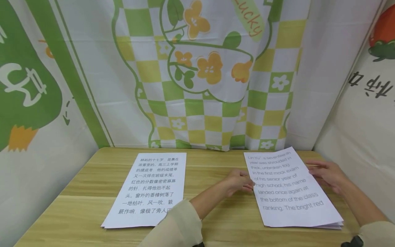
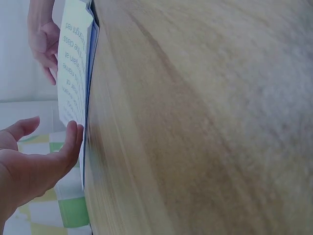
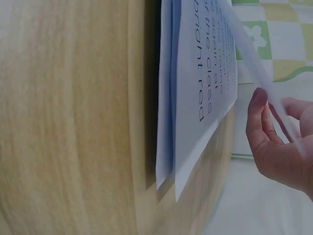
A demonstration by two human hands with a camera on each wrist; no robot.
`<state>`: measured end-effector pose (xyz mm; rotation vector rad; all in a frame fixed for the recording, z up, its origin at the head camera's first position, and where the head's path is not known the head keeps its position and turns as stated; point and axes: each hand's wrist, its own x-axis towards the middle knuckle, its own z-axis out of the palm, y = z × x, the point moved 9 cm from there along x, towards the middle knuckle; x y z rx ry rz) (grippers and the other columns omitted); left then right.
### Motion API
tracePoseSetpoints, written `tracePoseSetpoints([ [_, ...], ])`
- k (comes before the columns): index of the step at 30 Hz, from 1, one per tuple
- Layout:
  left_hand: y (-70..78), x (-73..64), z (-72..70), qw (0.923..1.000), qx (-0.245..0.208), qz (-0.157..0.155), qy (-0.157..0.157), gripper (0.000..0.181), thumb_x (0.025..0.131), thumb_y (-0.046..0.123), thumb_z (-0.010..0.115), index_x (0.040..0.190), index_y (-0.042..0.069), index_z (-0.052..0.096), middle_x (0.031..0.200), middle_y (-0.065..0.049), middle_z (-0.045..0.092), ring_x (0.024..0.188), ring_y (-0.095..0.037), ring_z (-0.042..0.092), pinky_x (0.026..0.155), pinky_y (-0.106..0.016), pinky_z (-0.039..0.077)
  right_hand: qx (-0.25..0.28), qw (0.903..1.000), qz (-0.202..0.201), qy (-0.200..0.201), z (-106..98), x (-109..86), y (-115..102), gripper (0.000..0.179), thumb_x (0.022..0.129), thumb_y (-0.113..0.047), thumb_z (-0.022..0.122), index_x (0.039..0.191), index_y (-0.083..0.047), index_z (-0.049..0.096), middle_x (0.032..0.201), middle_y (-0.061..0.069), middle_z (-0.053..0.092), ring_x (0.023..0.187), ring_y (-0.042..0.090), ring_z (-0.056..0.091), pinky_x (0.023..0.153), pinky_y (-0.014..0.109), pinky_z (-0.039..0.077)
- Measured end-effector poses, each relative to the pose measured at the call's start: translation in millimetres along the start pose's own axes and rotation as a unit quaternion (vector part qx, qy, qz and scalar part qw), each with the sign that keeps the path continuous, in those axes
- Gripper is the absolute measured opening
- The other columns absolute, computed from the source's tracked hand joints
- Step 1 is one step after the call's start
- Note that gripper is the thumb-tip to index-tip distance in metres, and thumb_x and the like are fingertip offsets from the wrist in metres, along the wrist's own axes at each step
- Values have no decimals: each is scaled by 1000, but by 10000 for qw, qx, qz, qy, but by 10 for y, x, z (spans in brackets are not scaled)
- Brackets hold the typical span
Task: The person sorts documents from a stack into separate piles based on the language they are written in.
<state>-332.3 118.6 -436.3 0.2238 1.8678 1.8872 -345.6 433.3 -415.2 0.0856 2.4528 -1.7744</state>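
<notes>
A small stack of white sheets printed in English [image 1: 284, 192] lies on the right side of the wooden table, its far right corner raised. My left hand [image 1: 239, 181] is at the stack's left edge. In the left wrist view, its fingers [image 2: 72, 142] are extended beside the paper, thumb apart. My right hand [image 1: 327, 175] is at the right edge with loosely extended fingers. In the right wrist view, a raised sheet [image 3: 254, 54] slants across that hand, its edge between thumb and fingers; a firm pinch does not show.
Another stack of sheets, printed in Chinese [image 1: 151, 192], lies on the left of the table [image 1: 77, 192]; my left sleeve [image 1: 179, 226] covers its near right corner. A green-and-yellow checked curtain [image 1: 194, 113] hangs behind the table, with printed cloth [image 1: 355, 130] at the sides.
</notes>
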Motion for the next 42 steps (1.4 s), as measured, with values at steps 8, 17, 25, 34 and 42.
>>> tracePoseSetpoints([
  [8, -14, -27, 20, 10000, 42, -72, 25, 56, 92, -10, 64, 143, -21, 43, 105, -21, 71, 102, -36, 72, 92, -38, 62, -24, 9999, 59, -148, 5, 12, 67, 65, 103, 1, 55, 152, 20, 18, 101, -15, 71, 87, 4, 71, 79, 28, 64],
  [17, -40, -28, 55, 9999, -83, -113, 83, 53, 91, -10, 65, 140, -18, 46, 102, -20, 72, 99, -36, 73, 89, -38, 63, -540, 9985, -128, -13, 31, -2, 59, 65, 102, -1, 58, 150, 24, 20, 114, 8, 74, 87, 2, 70, 79, 26, 63],
  [25, -51, -26, 66, 9998, -157, -110, -10, 54, 91, -10, 63, 141, -18, 45, 103, -20, 70, 101, -36, 72, 92, -40, 63, -916, 9955, -204, 131, 39, 6, 83, 62, 102, -1, 59, 147, 26, 26, 125, 33, 66, 86, 1, 70, 79, 27, 64],
  [34, -45, -59, 63, 9997, -129, -151, -144, 55, 93, -8, 63, 144, -16, 44, 107, -19, 70, 104, -35, 71, 94, -41, 62, -1712, 9844, -185, 351, 64, 1, 94, 61, 100, -7, 63, 145, 23, 35, 125, 36, 64, 83, 2, 66, 70, 26, 61],
  [42, -22, -119, -98, 9997, 170, 162, -120, 48, 94, -6, 60, 141, -10, 52, 109, -22, 70, 104, -38, 72, 89, -42, 63, -2005, 9777, -449, 443, 192, -30, -89, 55, 101, -9, 62, 143, 20, 41, 125, 37, 62, 87, 11, 65, 68, 25, 59],
])
